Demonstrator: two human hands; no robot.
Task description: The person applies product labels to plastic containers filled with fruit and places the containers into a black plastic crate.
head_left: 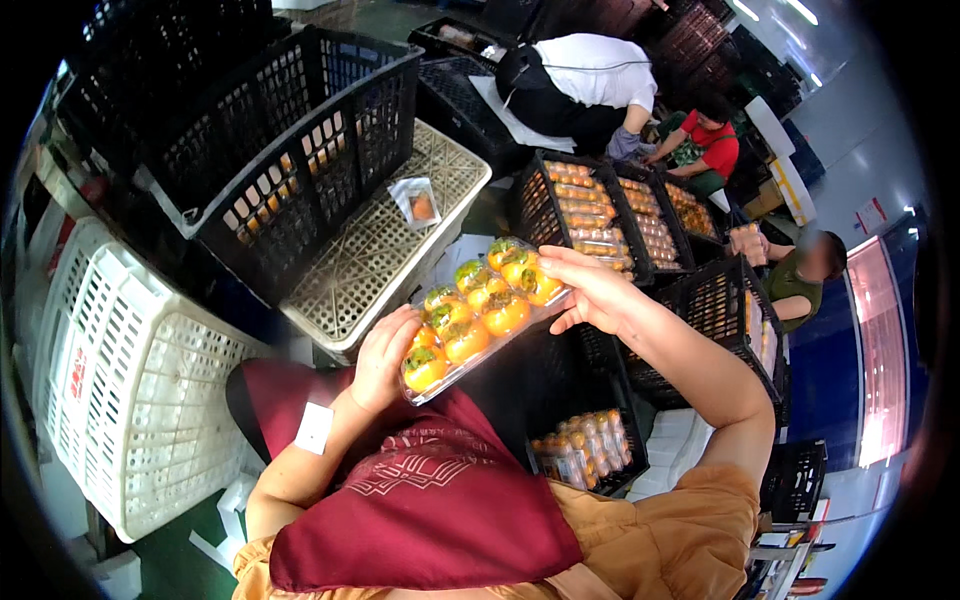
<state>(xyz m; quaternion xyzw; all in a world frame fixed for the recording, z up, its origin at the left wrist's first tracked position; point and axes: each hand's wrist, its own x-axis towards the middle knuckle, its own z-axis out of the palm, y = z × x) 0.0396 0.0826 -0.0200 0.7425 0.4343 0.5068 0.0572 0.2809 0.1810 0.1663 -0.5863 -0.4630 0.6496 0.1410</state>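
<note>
A clear plastic box of persimmons (467, 343) is held up in front of my apron, tilted so its right end is higher. Inside, orange fruits with green tops sit in two rows. My left hand (384, 358) grips the lower left end, fingers bent over its edge. At the upper right end my right hand (597, 290) has its thumb and fingers around the corner. Below the box, a black crate (633, 425) holds several similar packs of fruit.
An upturned white crate (365, 255) bears a small label packet (415, 203). Large black crates (300, 150) stand behind it, and a white crate (150, 390) is at left. Filled black crates (590, 215) stand ahead, near several people, one in a red shirt (715, 145).
</note>
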